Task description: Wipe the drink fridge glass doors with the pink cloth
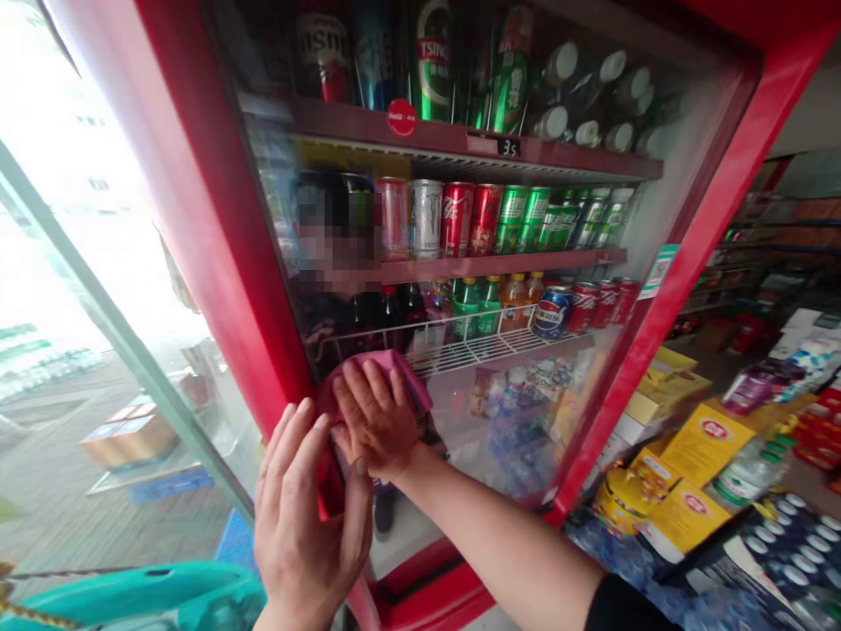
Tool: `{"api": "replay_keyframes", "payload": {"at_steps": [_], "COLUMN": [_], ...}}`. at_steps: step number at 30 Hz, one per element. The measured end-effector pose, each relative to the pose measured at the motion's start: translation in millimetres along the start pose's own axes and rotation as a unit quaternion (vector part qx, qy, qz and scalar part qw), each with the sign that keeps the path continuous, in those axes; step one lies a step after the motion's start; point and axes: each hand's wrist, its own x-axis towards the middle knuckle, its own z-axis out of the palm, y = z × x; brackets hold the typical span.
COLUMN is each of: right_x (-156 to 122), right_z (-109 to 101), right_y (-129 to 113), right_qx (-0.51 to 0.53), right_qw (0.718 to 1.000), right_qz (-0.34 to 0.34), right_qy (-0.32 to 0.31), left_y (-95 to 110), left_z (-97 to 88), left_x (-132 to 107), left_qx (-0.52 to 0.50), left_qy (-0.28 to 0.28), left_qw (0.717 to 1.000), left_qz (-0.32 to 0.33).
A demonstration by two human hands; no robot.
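Note:
My right hand point(378, 419) lies flat with fingers spread on a pink cloth point(411, 377), pressing it against the glass door point(460, 421) of a red drinks fridge. The cloth sits at the lower left of the glass, close to the red door frame point(263, 333). Just left of it, my left hand point(302, 504) is raised with its fingers stretched out and nothing in it. It is near the frame; whether it touches cannot be told. Behind the glass stand rows of cans point(458, 219) and bottles point(490, 307) on shelves.
Yellow boxes point(706, 443) and bottles crowd the floor at right. A turquoise tub point(151, 596) is at the lower left. A pale green-edged glass panel point(131, 333) slants along the left, with cardboard boxes point(128, 434) outside beyond it. A person's reflection shows in the fridge glass.

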Motion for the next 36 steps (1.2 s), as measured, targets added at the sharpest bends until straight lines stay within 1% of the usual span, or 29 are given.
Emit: {"api": "replay_keyframes", "payload": {"at_steps": [2, 4, 6, 8, 13, 15, 18, 21, 23, 24, 25, 27, 29, 30, 31, 33, 35, 36], "right_x": [-1, -1, -4, -10, -34, -43, -56, -67, -72, -72, -71, -64, -51, -43, -36, -21, -9, -4], "right_z": [3, 2, -2, -8, -23, -28, -39, -52, -60, -63, -64, -64, -61, -59, -57, -53, -50, -49], "right_y": [-2, 6, 24, 48, 124, 155, 200, 246, 271, 278, 282, 274, 251, 236, 220, 192, 174, 171], "right_qx": [0.01, 0.028, 0.043, 0.04, 0.015, 0.009, -0.003, -0.026, -0.044, -0.049, -0.05, -0.04, -0.025, -0.017, -0.009, 0.011, 0.029, 0.037], "right_qw": [0.999, 0.997, 0.994, 0.995, 0.998, 0.998, 0.998, 0.994, 0.988, 0.985, 0.981, 0.97, 0.96, 0.959, 0.963, 0.978, 0.989, 0.991], "right_qz": [-0.042, -0.069, -0.092, -0.092, -0.042, -0.027, 0.004, 0.052, 0.096, 0.119, 0.144, 0.2, 0.248, 0.257, 0.247, 0.186, 0.105, 0.07], "right_qy": [-0.025, -0.035, -0.03, -0.009, 0.039, 0.053, 0.066, 0.092, 0.11, 0.116, 0.122, 0.132, 0.13, 0.12, 0.108, 0.09, 0.098, 0.105], "left_y": [3, 8, 14, 22, 48, 59, 72, 79, 80, 80, 80, 80, 82, 83, 85, 90, 95, 97], "left_z": [4.2, 10.7, 20.7, 34.9, 82.0, 100.5, 121.2, 128.4, 126.0, 123.3, 120.0, 113.1, 107.1, 104.6, 102.6, 100.0, 99.7, 100.5], "left_x": [2, 5, 7, 9, 14, 17, 23, 27, 27, 26, 25, 22, 21, 21, 21, 23, 27, 28], "left_qx": [0.015, 0.028, 0.04, 0.05, 0.033, 0.021, 0.014, 0.02, 0.028, 0.033, 0.04, 0.059, 0.076, 0.081, 0.083, 0.085, 0.089, 0.09], "left_qy": [0.007, 0.013, 0.023, 0.024, -0.001, -0.013, -0.025, -0.028, -0.021, -0.019, -0.017, -0.019, -0.022, -0.022, -0.021, -0.019, -0.02, -0.02], "left_qw": [1.0, 1.0, 0.999, 0.998, 0.999, 1.0, 1.0, 0.999, 0.999, 0.999, 0.999, 0.997, 0.995, 0.994, 0.993, 0.993, 0.993, 0.992], "left_qz": [0.002, -0.005, -0.014, -0.022, -0.023, -0.014, 0.005, 0.006, 0.002, -0.004, -0.013, -0.036, -0.063, -0.072, -0.076, -0.079, -0.079, -0.081]}}
